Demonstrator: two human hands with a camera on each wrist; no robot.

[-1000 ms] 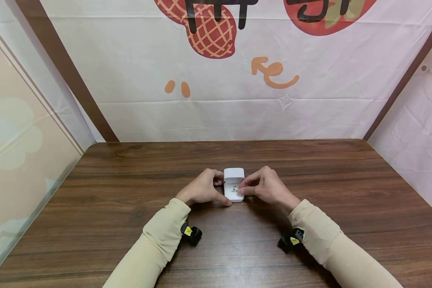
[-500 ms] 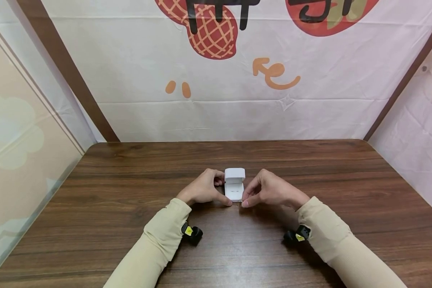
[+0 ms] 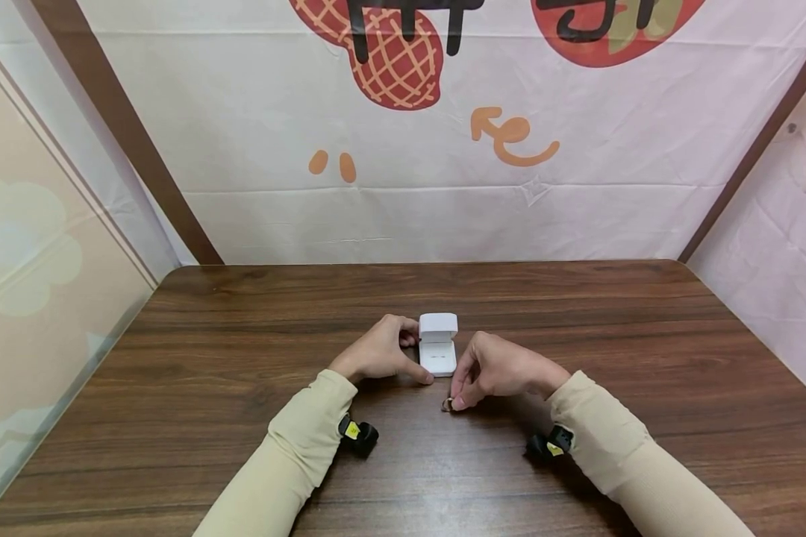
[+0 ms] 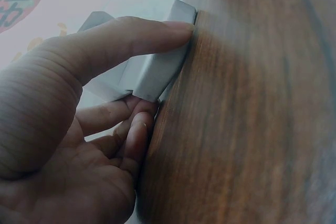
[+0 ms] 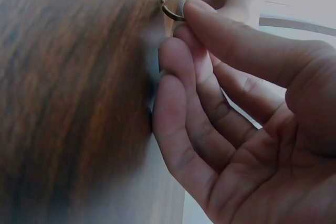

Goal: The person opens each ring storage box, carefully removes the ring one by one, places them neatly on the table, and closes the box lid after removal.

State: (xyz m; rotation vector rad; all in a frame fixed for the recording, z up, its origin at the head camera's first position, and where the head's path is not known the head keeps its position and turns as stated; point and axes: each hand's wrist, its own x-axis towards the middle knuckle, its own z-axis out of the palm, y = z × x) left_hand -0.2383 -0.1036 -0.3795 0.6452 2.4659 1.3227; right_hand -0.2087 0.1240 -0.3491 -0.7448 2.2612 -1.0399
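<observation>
A small white ring box (image 3: 445, 367) stands on the table with its lid (image 3: 438, 326) raised; the cushion inside shows a slot with no ring in it. My left hand (image 3: 376, 352) holds the box from its left side, thumb along the front edge of the base and fingers curled at the back corner, as the left wrist view of the box (image 4: 160, 72) also shows. In front of the box, my right hand (image 3: 507, 369) pinches a gold-coloured ring (image 5: 168, 13) between thumb and index finger. The ring is low, close over the tabletop.
Dark wood-grain table (image 3: 242, 321) with rounded far corners. Behind it hangs a white printed sheet (image 3: 262, 112), and another patterned sheet (image 3: 33, 321) runs along the left edge. Black cameras sit on the left wrist (image 3: 359, 438) and right wrist (image 3: 547, 445).
The ring has left the box's cushion in my right hand, which has moved down toward the front of the box, nearer the body. My left hand stays at the box.
</observation>
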